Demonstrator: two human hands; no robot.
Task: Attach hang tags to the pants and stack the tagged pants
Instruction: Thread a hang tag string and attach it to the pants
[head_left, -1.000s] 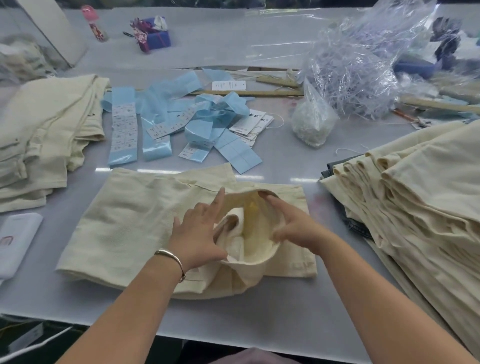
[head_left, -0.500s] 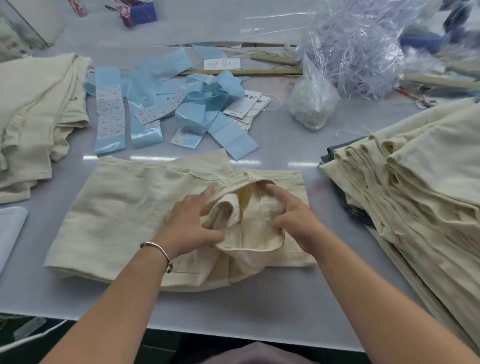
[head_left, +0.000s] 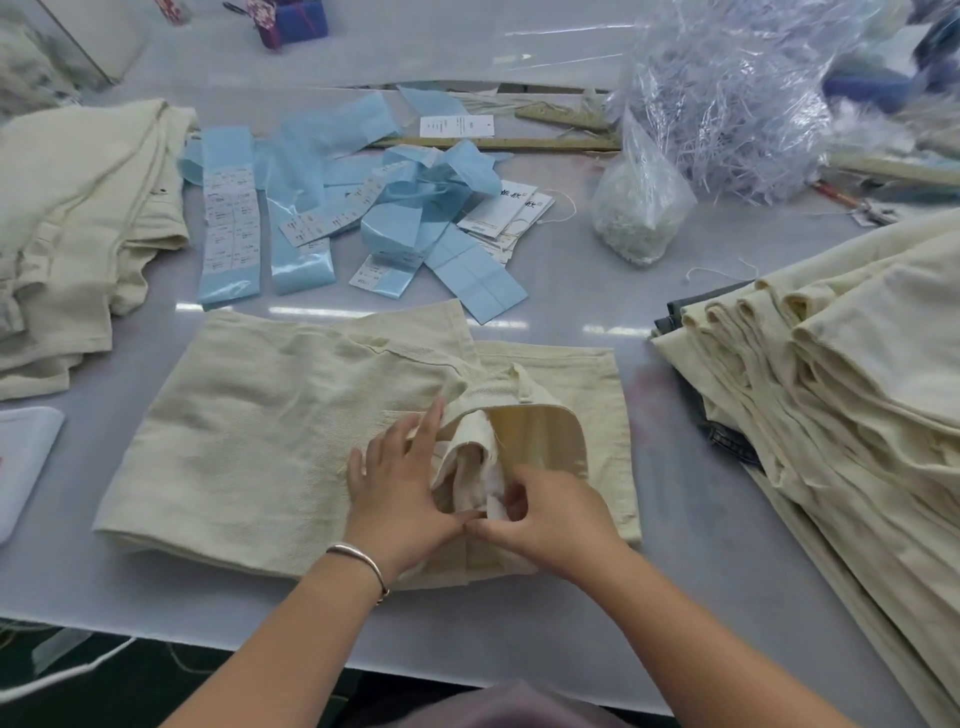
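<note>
Table (head_left: 597, 639), grey, carries everything. Stack of folded cream pants (head_left: 857, 374) on the right side; looser pile of cream pants (head_left: 78, 218) far left. Folded pants (head_left: 270, 431) lie centre, waistband (head_left: 540, 421) turned open twd the person. Blue label strips (head_left: 228, 213) & white hang tags (head_left: 506, 213) sit behind, well apart from both hands. Left hand (head_left: 400, 493) w/ fingers fairly straight, pressing fabric just left of the opening. Right hand (head_left: 550, 512) curled, pinching white lining (head_left: 493, 491) inside waistband. Thumbs nearly touching.

Cream folded pants (head_left: 291, 431) lie on a grey desk (head_left: 675, 597). Left hand (head_left: 400, 493) presses flat on them; right hand (head_left: 550, 514) pinches their inner lining. Hang tags (head_left: 506, 215) lie beyond the pants.
</note>
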